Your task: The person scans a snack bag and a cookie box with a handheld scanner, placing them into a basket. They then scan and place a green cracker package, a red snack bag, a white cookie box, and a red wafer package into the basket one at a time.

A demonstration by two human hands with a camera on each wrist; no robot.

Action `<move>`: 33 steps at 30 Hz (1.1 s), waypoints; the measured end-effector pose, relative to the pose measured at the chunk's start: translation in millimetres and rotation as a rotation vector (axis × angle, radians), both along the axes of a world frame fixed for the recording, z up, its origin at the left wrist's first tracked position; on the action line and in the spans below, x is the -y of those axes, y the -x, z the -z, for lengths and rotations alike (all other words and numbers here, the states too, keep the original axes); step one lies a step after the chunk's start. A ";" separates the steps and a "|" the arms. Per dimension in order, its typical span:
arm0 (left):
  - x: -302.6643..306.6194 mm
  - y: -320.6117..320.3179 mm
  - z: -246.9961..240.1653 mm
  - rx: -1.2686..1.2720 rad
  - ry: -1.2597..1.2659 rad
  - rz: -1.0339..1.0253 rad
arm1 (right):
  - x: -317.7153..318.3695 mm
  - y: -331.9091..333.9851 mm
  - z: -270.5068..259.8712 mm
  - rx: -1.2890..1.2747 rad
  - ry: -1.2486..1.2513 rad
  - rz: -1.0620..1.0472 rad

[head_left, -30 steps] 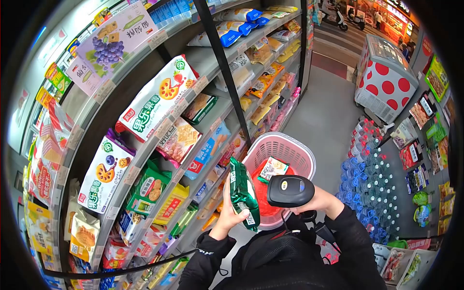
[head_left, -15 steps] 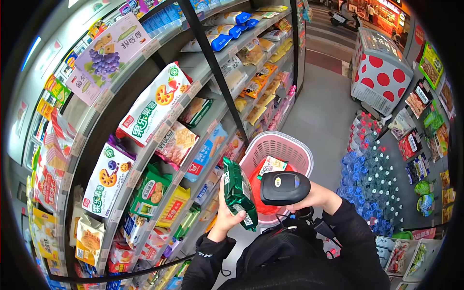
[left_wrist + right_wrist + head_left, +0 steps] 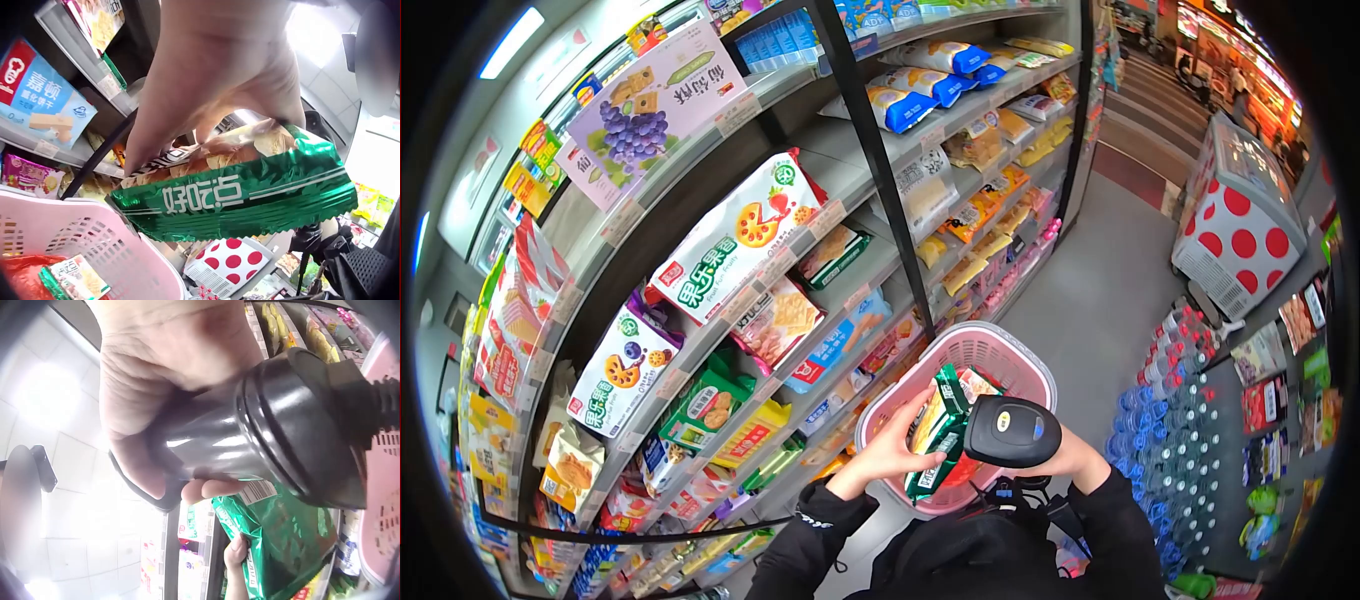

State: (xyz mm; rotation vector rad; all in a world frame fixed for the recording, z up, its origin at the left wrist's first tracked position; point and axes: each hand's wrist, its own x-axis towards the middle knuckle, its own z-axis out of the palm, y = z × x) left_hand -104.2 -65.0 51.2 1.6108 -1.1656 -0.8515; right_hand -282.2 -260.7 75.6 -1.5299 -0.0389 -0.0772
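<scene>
Tiered shelves point(image 3: 840, 165) of packaged snacks line one side of a shop aisle with a grey floor point(image 3: 1090, 260). Nearest are two hands, each with one thing: the left hand point(image 3: 892, 452) grips one green biscuit pack point(image 3: 237, 215), thumb on one side and fingers on the other, and the right hand point(image 3: 1072, 455) is wrapped round the handle of one black scanner point(image 3: 1012, 432). Both things overlap the opening of one pink basket point(image 3: 131, 250) in the head view; whether the pack touches it, I cannot tell. Inside the basket lie one red bag point(image 3: 25, 272) and, on top of it, one smaller white-and-green pack point(image 3: 78, 278). On the shelves beside the left hand stand two long white packs, one with a strawberry print point(image 3: 740, 235) and one with a blueberry print point(image 3: 622, 370). Across the floor, the bottles point(image 3: 1175, 450) crowd together, too many to count. Beyond them stands one white chest with red dots point(image 3: 1240, 225), and farthest off shines a lit street point(image 3: 1235, 50).
</scene>
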 end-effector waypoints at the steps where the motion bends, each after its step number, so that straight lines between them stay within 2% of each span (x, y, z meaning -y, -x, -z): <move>1: 7.7 -6.2 -3.1 0.019 0.001 -0.005 | 10.0 -1.9 0.5 -0.001 0.001 -0.016; 4: 29.3 -34.8 -28.9 0.229 -0.016 -0.066 | 39.4 -3.6 5.7 -0.072 -0.079 0.075; 7: 45.9 -71.9 -59.6 0.474 -0.052 -0.218 | 68.0 -0.4 15.2 -0.144 -0.177 0.107; 9: 56.9 -86.0 -81.3 0.582 -0.173 -0.397 | 83.6 6.1 30.2 -0.169 -0.211 0.103; 13: 75.8 -116.6 -85.1 1.160 -0.286 -0.555 | 107.7 15.8 54.7 -0.230 -0.271 0.056; 17: 90.7 -133.2 -89.2 1.091 -0.429 -0.577 | 123.8 20.6 62.7 -0.309 -0.240 0.073; 19: 94.3 -145.4 -86.2 1.154 -0.409 -0.565 | 130.4 21.1 64.7 -0.321 -0.190 0.067; 21: 97.7 -160.0 -84.9 0.916 -0.517 -0.574 | 135.0 21.5 67.0 -0.333 -0.213 0.066; 22: 100.7 -162.5 -86.9 1.005 -0.418 -0.560 | 136.9 21.7 68.8 -0.333 -0.216 0.072; 25: 108.0 -179.7 -84.7 1.011 -0.325 -0.462 | 141.5 25.4 73.2 -0.337 -0.231 0.086; 27: 112.1 -189.6 -85.0 0.936 -0.378 -0.419 | 143.6 29.1 77.2 -0.342 -0.245 0.094; 29: 112.2 -203.3 -78.7 1.032 -0.346 -0.320 | 145.1 32.1 81.3 -0.401 -0.273 0.122; 33: 113.6 -221.5 -77.5 1.025 -0.514 -0.365 | 147.7 33.8 83.4 -0.382 -0.252 0.099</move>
